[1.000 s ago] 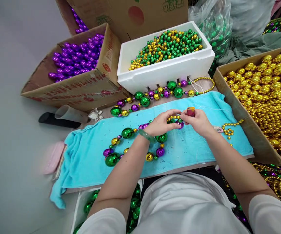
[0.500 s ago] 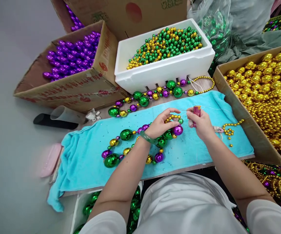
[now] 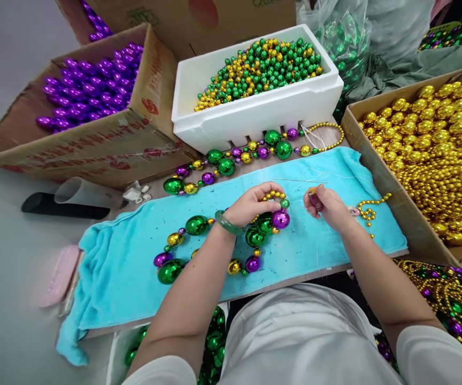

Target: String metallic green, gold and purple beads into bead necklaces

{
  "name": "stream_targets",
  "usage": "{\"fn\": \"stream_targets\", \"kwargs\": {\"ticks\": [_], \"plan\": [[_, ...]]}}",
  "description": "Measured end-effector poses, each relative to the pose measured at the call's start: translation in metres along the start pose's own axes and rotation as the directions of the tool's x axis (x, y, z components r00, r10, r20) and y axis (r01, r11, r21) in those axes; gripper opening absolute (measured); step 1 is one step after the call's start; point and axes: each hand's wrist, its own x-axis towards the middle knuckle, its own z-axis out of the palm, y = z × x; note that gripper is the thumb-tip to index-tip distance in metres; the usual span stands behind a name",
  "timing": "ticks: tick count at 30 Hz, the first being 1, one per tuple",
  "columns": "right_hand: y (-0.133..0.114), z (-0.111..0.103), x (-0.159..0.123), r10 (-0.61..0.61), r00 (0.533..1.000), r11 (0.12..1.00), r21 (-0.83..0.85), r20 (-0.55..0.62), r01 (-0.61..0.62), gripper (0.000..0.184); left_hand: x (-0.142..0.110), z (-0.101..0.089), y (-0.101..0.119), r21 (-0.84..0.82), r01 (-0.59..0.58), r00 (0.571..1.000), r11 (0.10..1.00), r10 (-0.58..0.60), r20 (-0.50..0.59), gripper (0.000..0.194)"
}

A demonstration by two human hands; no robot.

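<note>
My left hand (image 3: 253, 206), with a green bangle at its wrist, is closed on the end of a bead necklace (image 3: 196, 225). Small gold beads (image 3: 273, 195) curve over its fingers, and a large purple bead (image 3: 280, 218) hangs just below. The rest of the strand, in green, gold and purple, loops over the blue towel (image 3: 135, 289); my left forearm covers part of it. To the right, my right hand (image 3: 329, 207) grips a lighter (image 3: 314, 198), mostly hidden by the fingers. Beyond the hands, a long needle (image 3: 299, 180) and thin white thread lie on the towel.
Behind the towel lies another bead necklace (image 3: 226, 167) beside a white foam box (image 3: 255, 115) of green and gold beads. Cardboard boxes hold purple beads (image 3: 90, 88) at left and gold beads (image 3: 435, 160) at right. A short gold chain (image 3: 375, 202) rests near my right wrist.
My right hand has turned the lighter, so less of it shows, and has drawn slightly away from my left hand. My left index finger has curled in. The whole view has shifted slightly.
</note>
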Motion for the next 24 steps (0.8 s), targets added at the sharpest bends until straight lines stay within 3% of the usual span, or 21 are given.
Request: {"fn": "stream_targets", "kwargs": {"ticks": [5, 14, 24], "plan": [[0.013, 0.002, 0.010, 0.041, 0.999, 0.999, 0.024, 0.004, -0.041, 0.061, 0.002, -0.002, -0.001, -0.004, 0.010, 1.000, 1.000, -0.010, 0.009, 0.031], [0.009, 0.009, 0.014, 0.019, 0.998, 0.982, -0.188, 0.054, -0.008, 0.060, 0.003, 0.000, 0.000, -0.072, 0.038, 0.999, 0.997, -0.035, 0.037, 0.030], [0.014, 0.008, 0.022, -0.107, 0.994, 0.971, -0.211, 0.017, 0.108, 0.040, 0.004, 0.000, 0.000, -0.043, 0.056, 0.995, 0.998, -0.052, 0.087, 0.031]]}}
